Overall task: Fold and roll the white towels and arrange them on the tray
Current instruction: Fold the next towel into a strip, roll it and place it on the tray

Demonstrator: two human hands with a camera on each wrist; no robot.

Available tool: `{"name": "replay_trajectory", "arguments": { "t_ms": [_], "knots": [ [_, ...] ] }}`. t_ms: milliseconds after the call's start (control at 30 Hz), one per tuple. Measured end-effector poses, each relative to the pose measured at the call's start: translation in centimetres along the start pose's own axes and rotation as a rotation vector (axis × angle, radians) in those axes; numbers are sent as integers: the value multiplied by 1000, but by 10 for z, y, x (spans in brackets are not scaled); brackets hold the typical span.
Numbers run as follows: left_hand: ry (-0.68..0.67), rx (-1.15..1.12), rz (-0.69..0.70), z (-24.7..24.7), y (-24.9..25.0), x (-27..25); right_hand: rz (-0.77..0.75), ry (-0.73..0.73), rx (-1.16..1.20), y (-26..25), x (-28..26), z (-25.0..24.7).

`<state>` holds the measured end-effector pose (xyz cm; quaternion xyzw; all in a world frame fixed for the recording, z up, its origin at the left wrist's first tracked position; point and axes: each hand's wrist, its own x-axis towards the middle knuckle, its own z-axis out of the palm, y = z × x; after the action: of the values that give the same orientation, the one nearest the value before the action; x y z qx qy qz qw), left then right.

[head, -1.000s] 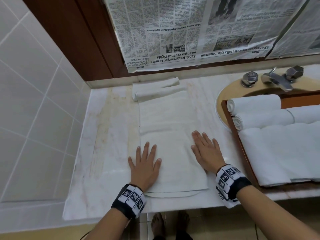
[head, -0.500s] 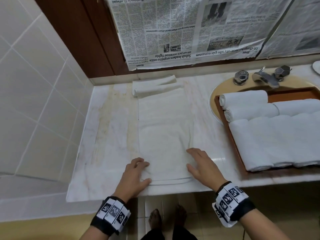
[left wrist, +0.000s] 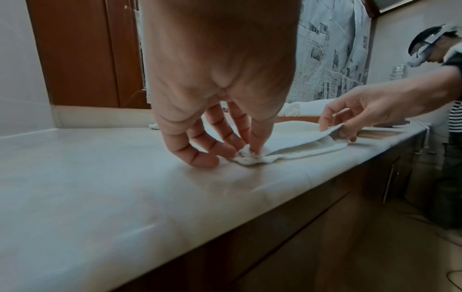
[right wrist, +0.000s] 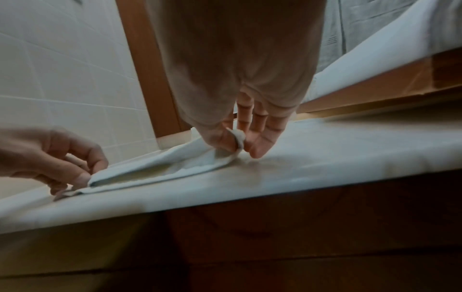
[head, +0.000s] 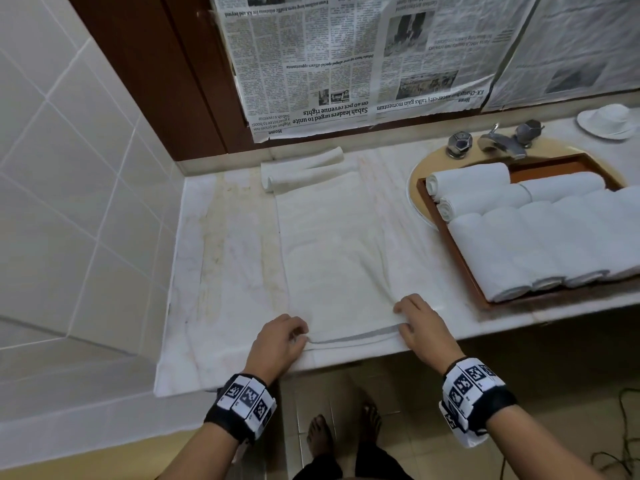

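Note:
A white towel (head: 332, 251) lies folded into a long strip on the marble counter (head: 221, 258), running from the wall to the front edge. My left hand (head: 282, 339) pinches its near left corner (left wrist: 246, 154), and my right hand (head: 414, 323) pinches the near right corner (right wrist: 238, 142). The near edge is lifted slightly off the counter (left wrist: 307, 138). A wooden tray (head: 460, 251) over the sink holds several rolled white towels (head: 540, 244).
Two rolled towels (head: 304, 171) lie against the back wall beyond the strip. A tap (head: 498, 143) and a white dish (head: 607, 121) stand behind the tray. Tiled wall closes the left side. Another person stands at the far right in the left wrist view (left wrist: 447, 59).
Both hands slid from lying flat on the towel back to its near corners and now pinch them, raising the near edge.

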<state>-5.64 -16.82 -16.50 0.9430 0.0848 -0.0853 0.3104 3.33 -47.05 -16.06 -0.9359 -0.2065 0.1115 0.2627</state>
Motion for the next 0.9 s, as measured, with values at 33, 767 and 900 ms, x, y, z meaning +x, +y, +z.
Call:
{"name": "replay_trajectory", "arguments": {
  "t_ms": [33, 767, 900],
  "knots": [
    [-8, -1, -1, -1, 0, 0, 4, 22, -5, 0, -3, 0],
    [134, 45, 2, 19, 15, -2, -15, 8, -153, -6, 17, -10],
    [193, 105, -18, 37, 47, 24, -136, -24, -177, -13, 40, 21]
  ]
}}
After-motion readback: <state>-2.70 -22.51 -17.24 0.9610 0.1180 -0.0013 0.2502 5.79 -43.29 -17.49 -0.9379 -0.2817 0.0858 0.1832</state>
